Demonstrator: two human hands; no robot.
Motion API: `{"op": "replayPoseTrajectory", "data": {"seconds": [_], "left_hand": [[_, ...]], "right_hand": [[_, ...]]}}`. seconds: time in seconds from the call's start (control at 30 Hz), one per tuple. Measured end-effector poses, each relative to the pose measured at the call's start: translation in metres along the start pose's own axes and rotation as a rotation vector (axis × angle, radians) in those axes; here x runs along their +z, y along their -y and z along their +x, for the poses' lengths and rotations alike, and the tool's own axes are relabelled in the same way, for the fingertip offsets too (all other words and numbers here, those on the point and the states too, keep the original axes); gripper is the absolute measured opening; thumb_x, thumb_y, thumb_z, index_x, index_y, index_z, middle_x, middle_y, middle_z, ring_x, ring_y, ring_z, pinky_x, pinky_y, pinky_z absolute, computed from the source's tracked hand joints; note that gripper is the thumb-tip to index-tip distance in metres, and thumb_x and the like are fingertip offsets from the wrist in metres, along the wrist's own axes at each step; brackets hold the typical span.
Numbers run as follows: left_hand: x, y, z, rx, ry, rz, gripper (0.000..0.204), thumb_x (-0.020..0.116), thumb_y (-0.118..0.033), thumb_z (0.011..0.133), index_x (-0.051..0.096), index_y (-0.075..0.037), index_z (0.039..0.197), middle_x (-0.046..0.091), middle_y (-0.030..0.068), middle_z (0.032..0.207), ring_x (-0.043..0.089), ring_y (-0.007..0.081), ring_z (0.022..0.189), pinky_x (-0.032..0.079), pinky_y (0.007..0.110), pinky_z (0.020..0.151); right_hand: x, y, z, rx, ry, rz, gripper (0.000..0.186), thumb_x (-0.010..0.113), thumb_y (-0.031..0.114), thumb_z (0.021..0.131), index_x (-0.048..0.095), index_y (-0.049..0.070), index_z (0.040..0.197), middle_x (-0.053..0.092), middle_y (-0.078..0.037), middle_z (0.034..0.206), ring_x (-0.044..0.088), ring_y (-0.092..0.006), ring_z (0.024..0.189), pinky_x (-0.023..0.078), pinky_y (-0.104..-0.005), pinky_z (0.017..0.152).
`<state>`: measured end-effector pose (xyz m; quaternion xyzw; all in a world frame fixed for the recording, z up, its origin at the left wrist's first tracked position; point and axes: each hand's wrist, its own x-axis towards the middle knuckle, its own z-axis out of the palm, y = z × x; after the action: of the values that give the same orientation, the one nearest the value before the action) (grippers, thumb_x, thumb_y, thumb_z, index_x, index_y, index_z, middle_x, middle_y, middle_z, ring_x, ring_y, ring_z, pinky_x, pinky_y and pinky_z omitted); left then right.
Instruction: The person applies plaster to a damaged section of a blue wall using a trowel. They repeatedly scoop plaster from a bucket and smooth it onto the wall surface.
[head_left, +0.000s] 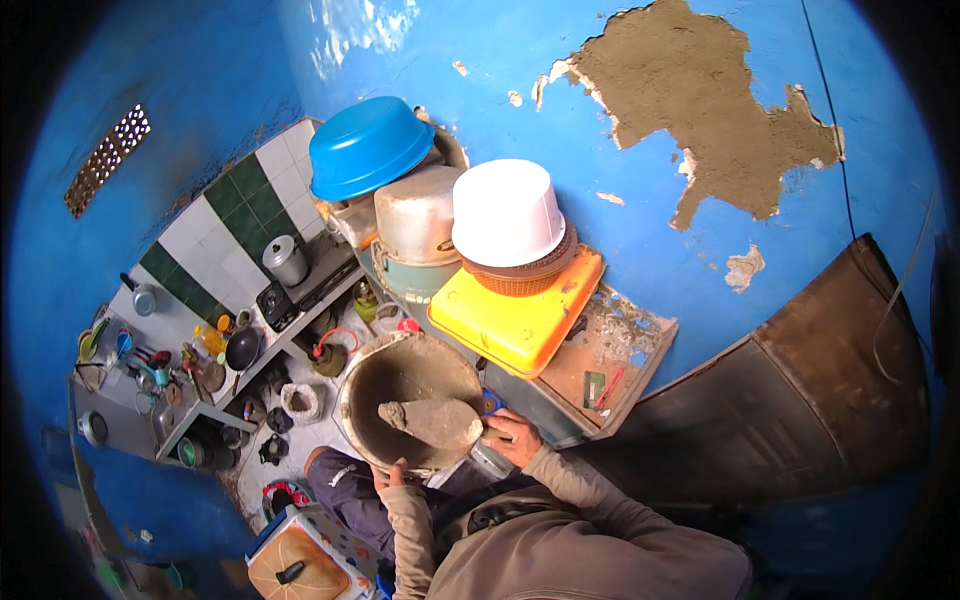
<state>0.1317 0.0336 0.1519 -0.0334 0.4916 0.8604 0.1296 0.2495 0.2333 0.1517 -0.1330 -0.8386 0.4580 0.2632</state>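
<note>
A mortar-stained bucket (357, 390) is tilted in front of me, its mouth facing up toward me. My left hand (394, 474) is closed on its near rim. My right hand (514, 437), at the right side of the bucket, grips a trowel (440, 421). The broad grey blade lies across the bucket's mouth, with a lump of mortar at its far tip. Fingers hide the trowel's handle. How much mortar is inside the bucket is hard to tell.
A worn cabinet (625, 335) ahead carries a yellow tray (520, 320), a white tub (508, 212) and a brown basket (520, 280). Beside it are large pots (415, 215) under a blue basin (368, 148). Kitchenware crowds the left counter. Bare mortar (690, 90) patches the blue wall.
</note>
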Motion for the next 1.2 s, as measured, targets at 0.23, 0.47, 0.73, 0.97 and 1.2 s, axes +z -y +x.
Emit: {"op": "replayPoseTrajectory", "data": {"seconds": [0.23,0.47,0.73,0.97,1.2], "left_hand": [[-0.017,0.014,0.005,-0.015,0.019,0.015,0.045,0.055,-0.002,0.074,0.047,-0.002,0.118,0.057,0.0021,0.09,0.053,0.0132,0.073,0.045,0.026,0.065],[-0.04,0.025,0.009,-0.119,-0.009,0.121,0.038,0.054,-0.004,0.076,0.05,-0.002,0.114,0.06,0.0024,0.085,0.056,0.0134,0.068,0.045,0.026,0.058],[-0.065,0.035,0.026,-0.138,0.074,0.0,0.04,0.053,-0.004,0.078,0.048,-0.004,0.118,0.058,0.0079,0.096,0.058,0.023,0.08,0.052,0.039,0.067],[-0.065,0.039,0.031,-0.214,0.118,-0.114,0.04,0.054,-0.002,0.077,0.048,-0.004,0.117,0.058,0.0103,0.102,0.059,0.0271,0.086,0.053,0.045,0.071],[-0.077,0.051,0.035,-0.209,0.106,0.037,0.035,0.053,-0.009,0.079,0.05,-0.007,0.114,0.059,0.0085,0.099,0.059,0.0254,0.084,0.052,0.04,0.07]], "right_hand": [[-0.005,0.006,-0.001,-0.03,-0.039,-0.074,0.03,0.068,0.013,0.07,0.06,-0.002,0.095,0.057,-0.013,0.09,0.055,-0.0287,0.083,0.045,-0.0349,0.074],[-0.007,-0.008,-0.008,0.066,-0.012,-0.074,0.032,0.069,0.014,0.071,0.06,-0.001,0.098,0.058,-0.013,0.095,0.056,-0.0305,0.088,0.045,-0.0358,0.078],[-0.005,0.001,-0.014,0.056,-0.039,-0.1,0.029,0.068,0.013,0.07,0.061,0.0,0.095,0.059,-0.011,0.092,0.058,-0.0286,0.083,0.047,-0.0344,0.072],[0.002,-0.012,-0.021,0.052,-0.03,-0.123,0.029,0.067,0.013,0.071,0.061,0.001,0.097,0.059,-0.011,0.094,0.059,-0.0284,0.084,0.047,-0.0342,0.072],[0.004,-0.013,-0.028,0.072,-0.013,-0.123,0.029,0.067,0.013,0.071,0.062,0.002,0.097,0.059,-0.011,0.094,0.058,-0.0287,0.084,0.047,-0.0343,0.072]]}}
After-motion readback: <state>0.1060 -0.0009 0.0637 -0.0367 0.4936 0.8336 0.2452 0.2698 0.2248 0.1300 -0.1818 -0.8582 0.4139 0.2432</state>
